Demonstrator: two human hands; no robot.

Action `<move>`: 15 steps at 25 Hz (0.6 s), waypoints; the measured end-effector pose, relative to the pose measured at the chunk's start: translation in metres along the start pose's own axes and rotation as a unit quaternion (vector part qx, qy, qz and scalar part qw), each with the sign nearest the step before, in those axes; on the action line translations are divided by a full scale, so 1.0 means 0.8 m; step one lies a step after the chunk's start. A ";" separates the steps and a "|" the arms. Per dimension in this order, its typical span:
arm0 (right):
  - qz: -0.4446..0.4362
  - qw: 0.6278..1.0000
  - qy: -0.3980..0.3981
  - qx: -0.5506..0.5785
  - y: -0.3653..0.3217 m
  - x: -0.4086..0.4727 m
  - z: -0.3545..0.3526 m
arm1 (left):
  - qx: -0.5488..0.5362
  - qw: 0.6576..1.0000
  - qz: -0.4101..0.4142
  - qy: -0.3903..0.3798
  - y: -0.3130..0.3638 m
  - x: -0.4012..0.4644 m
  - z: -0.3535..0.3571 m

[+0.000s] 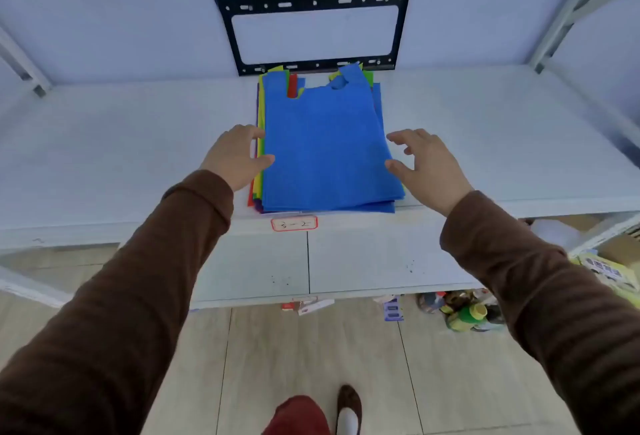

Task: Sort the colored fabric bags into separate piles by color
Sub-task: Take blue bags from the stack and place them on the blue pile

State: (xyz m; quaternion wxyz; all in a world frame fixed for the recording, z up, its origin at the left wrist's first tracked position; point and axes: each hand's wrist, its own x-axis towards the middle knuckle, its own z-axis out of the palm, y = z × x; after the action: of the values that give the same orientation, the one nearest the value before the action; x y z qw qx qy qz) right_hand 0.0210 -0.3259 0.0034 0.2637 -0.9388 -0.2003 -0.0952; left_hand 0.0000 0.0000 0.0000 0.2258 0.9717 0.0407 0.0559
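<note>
1. Two brown sleeves (145, 282) reach forward over the tiled floor (311, 358) toward a white worktop (104, 143).
2. The left hand (235, 157) sits at the left edge of a stack of fabric bags (325, 147); its fingers (252, 133) are loosely spread, the thumb touching the top blue bag. Whether it grips, I cannot tell.
3. The right hand (426, 164) hovers at the stack's right edge, fingers relaxed and apart, thumb tip at the blue fabric, holding nothing.
4. The stack lies at the worktop's centre, just behind a red-bordered label (294, 224); green, yellow, red and purple edges show beneath.
5. A black metal bracket (313, 1) hangs on the wall behind.
</note>
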 end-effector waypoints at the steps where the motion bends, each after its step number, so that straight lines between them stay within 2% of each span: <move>1: 0.003 1.000 -0.002 0.004 0.008 0.016 0.004 | -0.012 1.000 -0.016 0.008 -0.001 0.014 0.002; 7: 0.079 0.994 -0.075 0.006 0.031 0.083 0.034 | -0.031 0.997 -0.069 -0.001 -0.034 0.107 0.016; 11: 0.156 0.980 -0.123 0.012 0.034 0.092 0.059 | -0.026 0.997 -0.076 -0.001 -0.046 0.160 0.031; 15: 0.183 0.972 -0.145 0.026 0.039 0.096 0.070 | -0.017 0.994 -0.106 -0.031 -0.051 0.191 0.046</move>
State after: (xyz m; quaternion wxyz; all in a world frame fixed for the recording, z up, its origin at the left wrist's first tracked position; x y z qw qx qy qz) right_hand 0.1078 -0.2953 -0.0361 0.2690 -0.9561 -0.0633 0.0974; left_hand 0.1537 0.0363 -0.0374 0.2482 0.9592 0.1356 0.0021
